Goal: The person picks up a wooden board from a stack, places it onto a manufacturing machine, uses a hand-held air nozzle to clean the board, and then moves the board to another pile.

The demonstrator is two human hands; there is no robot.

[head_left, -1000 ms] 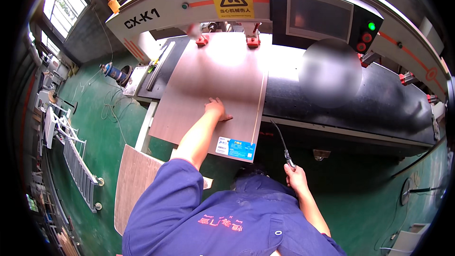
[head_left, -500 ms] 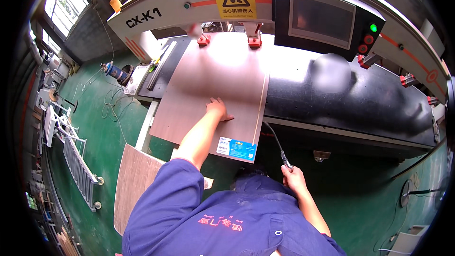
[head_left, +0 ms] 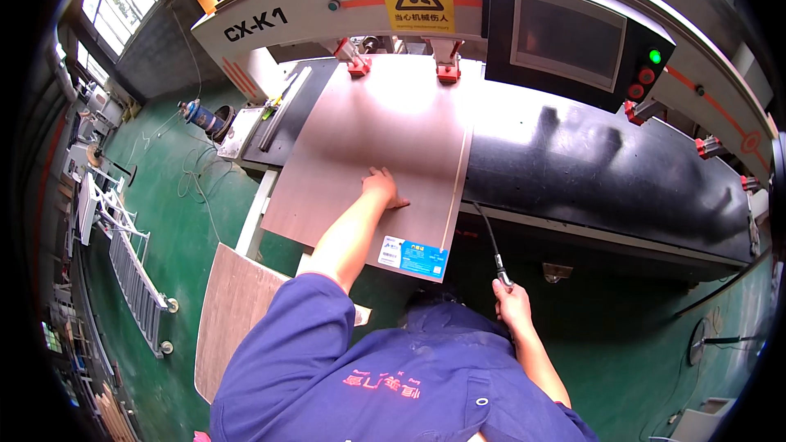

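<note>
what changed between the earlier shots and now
The slim black curved tool moved: its tip swung left toward the right edge of the brown rectangular wood-grain panel, then back right. The bare right hand shifted slightly with it. Nothing was taken hold of or let go. The bare left hand stayed spread on the panel, which looks unmoved.

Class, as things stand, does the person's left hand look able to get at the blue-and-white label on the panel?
Probably yes: the left hand lies spread on the same brown panel, and the label, near the panel's close edge, sits right of the forearm with nothing covering it.
</note>
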